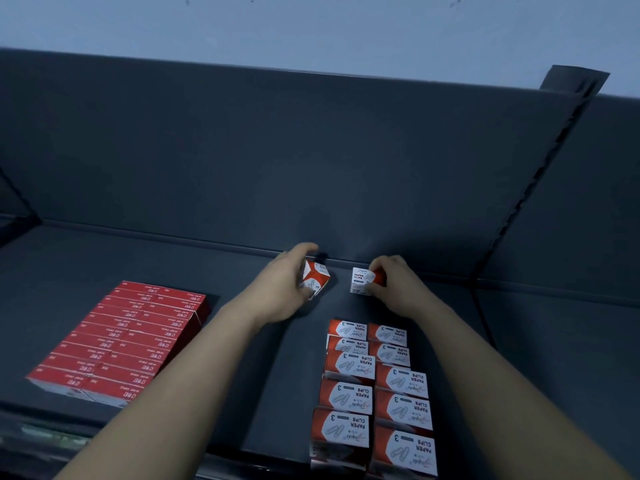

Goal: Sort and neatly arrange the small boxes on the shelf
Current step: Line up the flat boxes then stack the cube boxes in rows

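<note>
Head view: we see the dark shelf, a flat block of red boxes at eight o'clock, two rows of paper-clip boxes at five o'clock. Near centre, our left hand has its grip closed on a tilted box; our right hand pinches another box.

Dim light — dark grey back panel, pale wall above.
</note>
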